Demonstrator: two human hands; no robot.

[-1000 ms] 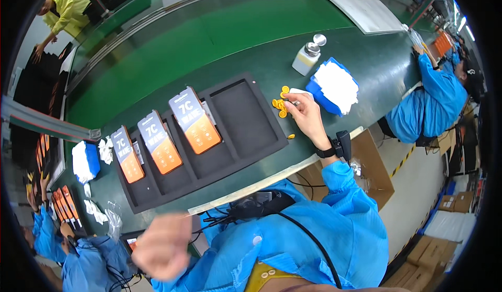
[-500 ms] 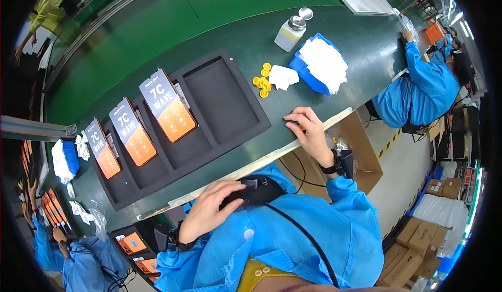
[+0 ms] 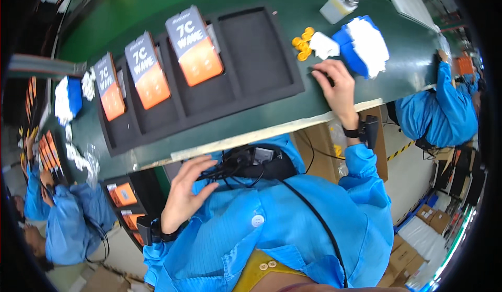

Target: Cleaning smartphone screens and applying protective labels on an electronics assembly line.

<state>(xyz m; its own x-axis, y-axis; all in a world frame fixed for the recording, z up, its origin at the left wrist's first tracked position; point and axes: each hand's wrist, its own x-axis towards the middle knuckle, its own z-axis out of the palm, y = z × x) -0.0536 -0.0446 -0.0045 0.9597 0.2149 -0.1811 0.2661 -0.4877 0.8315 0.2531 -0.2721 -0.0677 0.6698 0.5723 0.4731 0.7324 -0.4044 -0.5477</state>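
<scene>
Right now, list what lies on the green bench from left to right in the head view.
Blue cloth holder with white wipes → black foam tray with three boxed phones → yellow discs → right hand → blue tray of white wipes.

Black foam tray, yellow discs, green table.

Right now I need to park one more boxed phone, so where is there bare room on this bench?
The rightmost slot of the black foam tray is bare, beside the third phone box. Green belt lies bare beyond the tray. It is crowded around the right hand: yellow discs, blue tray of white wipes, pump bottle.
</scene>
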